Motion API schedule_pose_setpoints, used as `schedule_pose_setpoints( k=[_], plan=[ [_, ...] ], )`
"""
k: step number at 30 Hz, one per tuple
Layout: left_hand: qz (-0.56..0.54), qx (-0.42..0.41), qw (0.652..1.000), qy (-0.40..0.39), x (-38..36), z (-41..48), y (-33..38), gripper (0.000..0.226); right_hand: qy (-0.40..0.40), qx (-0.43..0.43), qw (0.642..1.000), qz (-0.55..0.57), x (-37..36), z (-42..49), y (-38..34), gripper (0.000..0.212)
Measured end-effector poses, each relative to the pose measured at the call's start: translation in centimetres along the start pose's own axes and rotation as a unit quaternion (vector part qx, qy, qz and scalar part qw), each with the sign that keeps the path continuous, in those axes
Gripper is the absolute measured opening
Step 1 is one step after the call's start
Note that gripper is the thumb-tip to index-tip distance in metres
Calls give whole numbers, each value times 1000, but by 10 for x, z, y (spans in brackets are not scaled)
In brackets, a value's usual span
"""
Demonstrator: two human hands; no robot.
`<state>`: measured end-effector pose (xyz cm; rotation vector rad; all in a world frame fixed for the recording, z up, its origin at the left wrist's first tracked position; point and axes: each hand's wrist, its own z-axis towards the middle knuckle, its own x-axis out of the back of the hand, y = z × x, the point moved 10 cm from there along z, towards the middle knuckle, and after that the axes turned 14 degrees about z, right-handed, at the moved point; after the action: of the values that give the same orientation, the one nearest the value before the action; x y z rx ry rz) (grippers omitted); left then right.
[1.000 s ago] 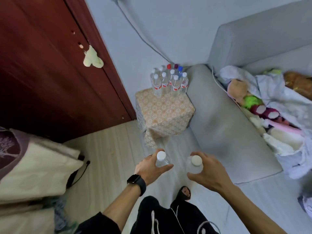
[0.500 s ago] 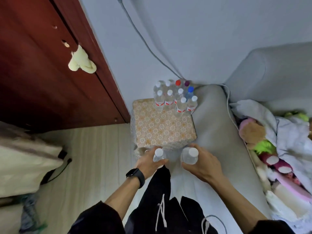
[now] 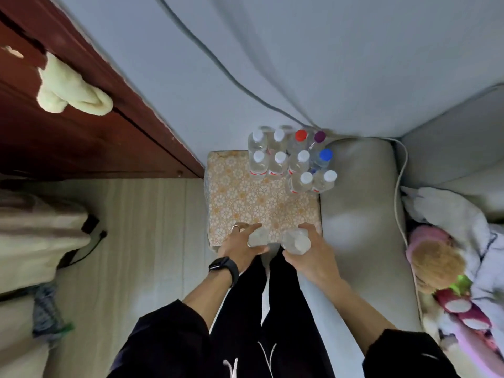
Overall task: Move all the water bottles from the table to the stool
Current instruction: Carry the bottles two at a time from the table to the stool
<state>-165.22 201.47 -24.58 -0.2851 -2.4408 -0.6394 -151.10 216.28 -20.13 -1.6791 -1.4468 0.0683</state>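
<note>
I see the left hand (image 3: 240,246) curled round one blurred water bottle (image 3: 257,237) and the right hand (image 3: 308,255) round a second bottle (image 3: 296,241), both over the patterned stool (image 3: 240,197)'s lower edge at frame centre. A bottle cluster (image 3: 278,166) stands on its upper right corner.

Black long sleeves (image 3: 169,331), bunched near elbows. Black smartwatch (image 3: 224,267) on left wrist. Thin ring (image 3: 235,227) on left hand (image 3: 240,248). Black trousers (image 3: 275,317), white drawstrings (image 3: 266,356).

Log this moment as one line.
left hand: grips left bottle | right hand: grips right bottle | where: near edge of stool | far side: bottle cluster
</note>
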Motion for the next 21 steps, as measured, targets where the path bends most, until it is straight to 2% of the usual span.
schedule_pose_setpoints(
  k=[9, 16, 19, 21],
  plan=[
    [-4, 29, 999, 23, -20, 46, -6, 52, -21, 1, 1000, 10, -26, 71, 38, 71],
    [-15, 45, 998, 44, -10, 46, -11, 61, -46, 20, 999, -12, -28, 85, 49, 72],
    [4, 37, 998, 60, 0, 42, -6, 63, -64, 28, 996, -56, -19, 86, 44, 81],
    [48, 25, 997, 63, 4, 40, -2, 55, -44, 62, 992, -99, -6, 83, 32, 71]
  ],
)
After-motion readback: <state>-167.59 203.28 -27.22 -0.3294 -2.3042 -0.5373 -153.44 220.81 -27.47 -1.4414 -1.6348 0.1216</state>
